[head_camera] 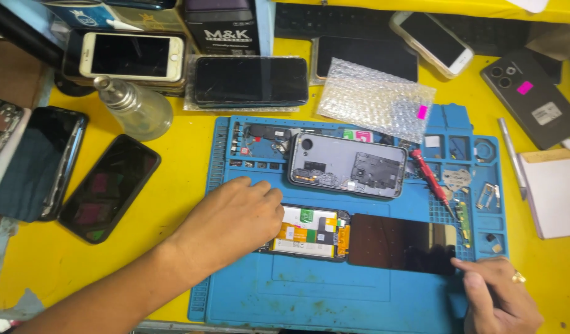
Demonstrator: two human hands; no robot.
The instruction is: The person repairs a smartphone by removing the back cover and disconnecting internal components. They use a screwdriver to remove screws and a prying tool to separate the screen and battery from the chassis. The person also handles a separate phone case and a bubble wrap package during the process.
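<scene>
The yellow tabletop (pixel 173 185) is crowded. A blue work mat (pixel 334 297) takes up the middle, and on its upper part lies an opened phone body (pixel 347 164) with its grey inner plates showing. Just right of it a red-handled screwdriver (pixel 432 180) lies aslant, close to the mat's small parts wells. A sheet of bubble wrap (pixel 375 99) with a pink sticker overlaps the mat's top edge. Off the mat to the left lie two dark phones (pixel 108 188), and a clear glass bottle (pixel 136 106) with a metal top lies on its side above them. More handsets line the back edge, a white-faced one (pixel 131 55) among them, beside a dark upright box (pixel 222 26). At the far right sit a grey phone (pixel 531 99) with a pink tag and a white pad (pixel 554 193).

The left hand (pixel 232 226) comes in from the lower left, palm down, fingers curled and pressing on the left end of the opened phone (pixel 313 232) in the mat's middle; whether it grips or only steadies it, I cannot tell. That phone shows a white battery label with green and orange patches. Its dark screen panel (pixel 399 243) is folded out to the right, lying flat. The right hand (pixel 498 294), ring on one finger, rests loosely closed at the panel's lower right corner, a fingertip touching its edge.
</scene>
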